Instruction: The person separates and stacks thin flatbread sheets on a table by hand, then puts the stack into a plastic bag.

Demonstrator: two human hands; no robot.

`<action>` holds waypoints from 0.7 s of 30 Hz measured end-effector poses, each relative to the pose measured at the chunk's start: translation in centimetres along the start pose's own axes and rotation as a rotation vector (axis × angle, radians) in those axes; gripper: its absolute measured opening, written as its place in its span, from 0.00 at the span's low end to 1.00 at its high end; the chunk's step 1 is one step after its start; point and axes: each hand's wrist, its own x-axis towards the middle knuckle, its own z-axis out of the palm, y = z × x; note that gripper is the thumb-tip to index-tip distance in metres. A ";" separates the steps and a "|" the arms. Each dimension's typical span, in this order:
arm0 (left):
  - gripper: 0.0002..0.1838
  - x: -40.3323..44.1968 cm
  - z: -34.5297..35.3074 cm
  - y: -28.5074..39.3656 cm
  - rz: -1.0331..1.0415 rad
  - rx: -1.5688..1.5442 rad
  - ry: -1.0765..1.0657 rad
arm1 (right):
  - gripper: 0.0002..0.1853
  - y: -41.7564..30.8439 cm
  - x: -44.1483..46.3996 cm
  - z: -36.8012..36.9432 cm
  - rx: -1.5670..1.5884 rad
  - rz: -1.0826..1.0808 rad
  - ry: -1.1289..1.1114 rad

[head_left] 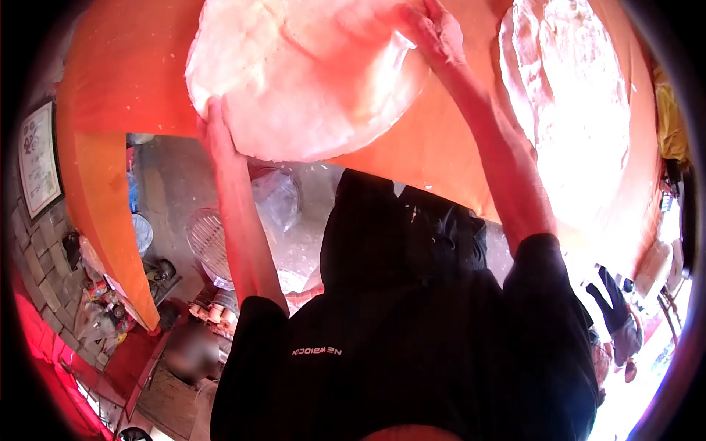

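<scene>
A large, pale, round sheet of flatbread or dough spans the top of the head view, partly cut off by its upper edge. At its left rim is my left hand, the thumb over the edge and the other fingers mostly hidden. On the far right side of the sheet, my right hand is closed on the rim. The sheet hangs over the near edge of an orange-covered table. Beside my right forearm, more pale flatbread or dough lies on the cover, washed out by strong light.
Below the table at left stand a wire rack and a clear plastic bag. A person is at lower left near several stacked cups. A framed sign hangs on the left; other people are at right.
</scene>
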 end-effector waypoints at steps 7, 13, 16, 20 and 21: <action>0.21 0.4 -0.8 0.2 -0.031 0.089 -0.058 | 0.29 0.9 0.1 -0.9 -0.226 -0.051 0.090; 0.20 -1.4 -3.4 3.1 0.204 0.095 0.038 | 0.29 -5.8 -8.7 -14.9 -0.892 -0.227 0.318; 0.17 -5.7 -1.9 6.1 0.486 0.288 0.188 | 0.29 -3.3 -12.8 -25.1 -1.401 0.007 0.365; 0.14 -13.3 3.9 8.1 0.568 0.274 0.002 | 0.26 -4.2 -14.5 -28.3 -1.370 0.074 0.232; 0.13 -14.8 5.8 7.7 0.558 0.267 -0.025 | 0.23 -4.4 -14.4 -28.3 -1.409 0.048 0.155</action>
